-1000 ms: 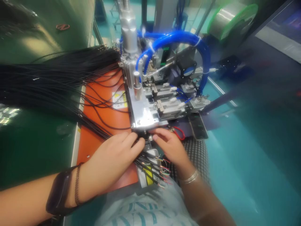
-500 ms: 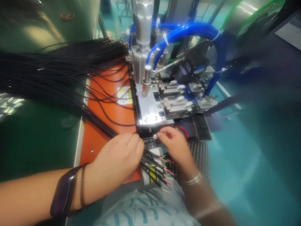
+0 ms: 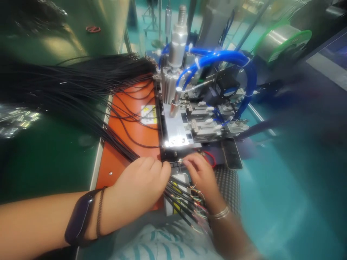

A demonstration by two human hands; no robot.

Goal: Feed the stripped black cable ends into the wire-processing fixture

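Observation:
My left hand [image 3: 148, 184] is closed around a bundle of black cables [image 3: 121, 146]. Their stripped ends [image 3: 195, 207], with thin coloured wires, fan out below that fist. One separate cable [image 3: 173, 163] runs from near the left thumb and forefinger toward the right fingertips. My right hand [image 3: 200, 173] is pinched at a small shiny piece on this cable's end [image 3: 180, 161]; its exact form is too small to tell. Both hands are just in front of the metal plate [image 3: 176, 135] of a bench machine, over its lower front edge.
Clamps with white fittings [image 3: 206, 124] and thick blue air hoses [image 3: 230, 54] belong to the machine. More black cables [image 3: 81, 76] lie across the orange surface [image 3: 130, 108] from the left. A phone [image 3: 231, 153] lies at right; a green-rimmed wire spool [image 3: 283, 41] stands behind.
The camera view has shifted, so the machine appears lower and slightly right. Both hands keep their grips; the right fingertips stay at the cable's end, and the loose wire ends have swung slightly.

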